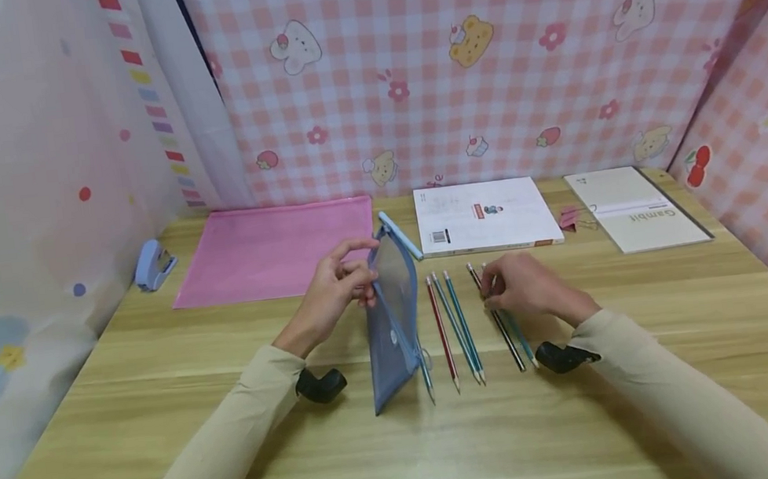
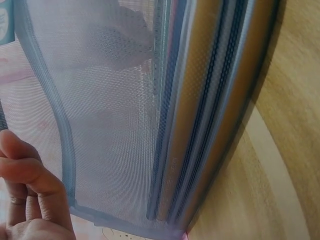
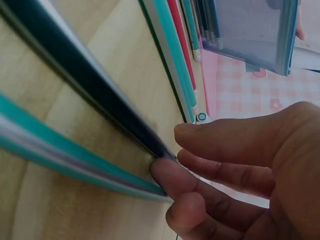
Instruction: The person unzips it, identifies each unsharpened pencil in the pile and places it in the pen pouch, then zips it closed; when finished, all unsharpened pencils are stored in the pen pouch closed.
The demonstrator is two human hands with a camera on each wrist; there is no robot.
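Observation:
My left hand (image 1: 333, 289) holds a blue mesh zipper pouch (image 1: 394, 325) upright on its edge by the top rim. Through the mesh in the left wrist view, several pencils (image 2: 192, 100) show along its bottom. To the right, my right hand (image 1: 530, 286) reaches down over a black pencil (image 1: 507, 336) and a teal pencil (image 1: 524, 344). In the right wrist view a fingertip touches the black pencil's far end, while the thumb (image 3: 220, 137) stands apart from it. Between the hands lie a red pencil (image 1: 441, 328) and teal pencils (image 1: 463, 325); another pencil (image 1: 428, 381) is partly hidden behind the pouch.
A pink folder (image 1: 271, 244) lies back left, with a blue stapler (image 1: 152, 266) beside it. Along the back are a light-blue pen-like stick (image 1: 401, 236), a white book (image 1: 488, 216), pink binder clip (image 1: 569, 218) and cream notebook (image 1: 644, 214).

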